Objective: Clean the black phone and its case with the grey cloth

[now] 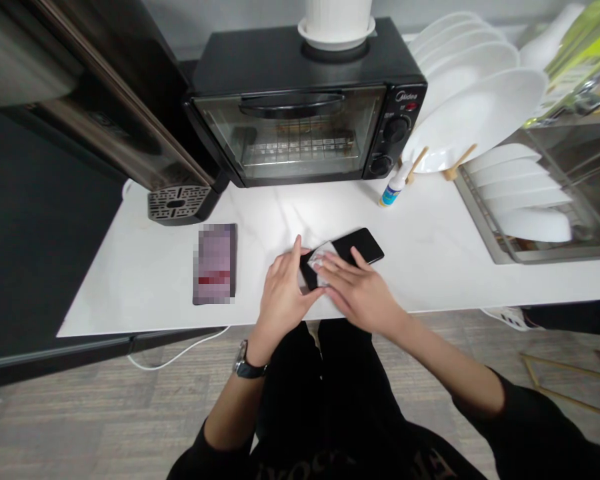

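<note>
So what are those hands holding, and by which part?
A black phone lying on the white counter. The left hand grips its near end; the right hand lies flat, pressing a small whitish piece onto it.

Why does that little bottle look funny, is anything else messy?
The small white bottle lies tipped on its side on the white counter, beside the toaster oven. Nothing has spilled. The black phone under both hands, left hand and right hand, sits askew.

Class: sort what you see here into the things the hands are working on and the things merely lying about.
In hand: left hand, right hand, black phone, small cloth pressed on it.

Lying about: second phone, toaster oven, small bottle, plates, dish rack.
</note>
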A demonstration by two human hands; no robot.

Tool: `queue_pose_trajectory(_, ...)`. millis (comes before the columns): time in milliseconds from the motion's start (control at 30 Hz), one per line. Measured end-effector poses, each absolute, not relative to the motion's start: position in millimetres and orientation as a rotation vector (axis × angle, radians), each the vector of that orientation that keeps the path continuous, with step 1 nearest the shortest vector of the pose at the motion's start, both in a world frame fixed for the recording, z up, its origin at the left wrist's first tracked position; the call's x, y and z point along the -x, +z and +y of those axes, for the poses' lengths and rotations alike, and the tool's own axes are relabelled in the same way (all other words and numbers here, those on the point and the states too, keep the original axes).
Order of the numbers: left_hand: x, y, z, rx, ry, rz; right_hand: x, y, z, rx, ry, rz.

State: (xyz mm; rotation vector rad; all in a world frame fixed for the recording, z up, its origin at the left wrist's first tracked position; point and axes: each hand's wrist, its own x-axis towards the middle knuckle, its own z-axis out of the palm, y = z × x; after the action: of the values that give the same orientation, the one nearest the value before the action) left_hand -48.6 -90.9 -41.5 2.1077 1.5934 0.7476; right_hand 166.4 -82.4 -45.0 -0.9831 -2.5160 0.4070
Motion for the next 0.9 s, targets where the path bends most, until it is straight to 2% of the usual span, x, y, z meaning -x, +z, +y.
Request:
queue_pose_trajectory(133, 49, -42, -93, -2.121, 0.729, 1.609, -161, -44, -90, 0.965, 0.381, -2.555)
queue_pose_trajectory(333, 48, -39, -93, -2.134, 0.691, 1.616, -194, -47, -73, 1.370, 0.198, -2.320)
queue_pose_trajectory(533, 48, -41, -96, -2.142, 0.691, 1.632, -139, -44, -109, 0.969, 0.431, -2.524)
queue_pose_trajectory(767, 49, -39, -96, -2.167, 0.687, 1.627, -190, -46, -85, 1.330, 0.217, -2.325)
queue_pose_trajectory(900, 49, -41, -95, -2.159, 0.676, 1.612, -153, -48, -93, 1.188, 0.309, -2.384)
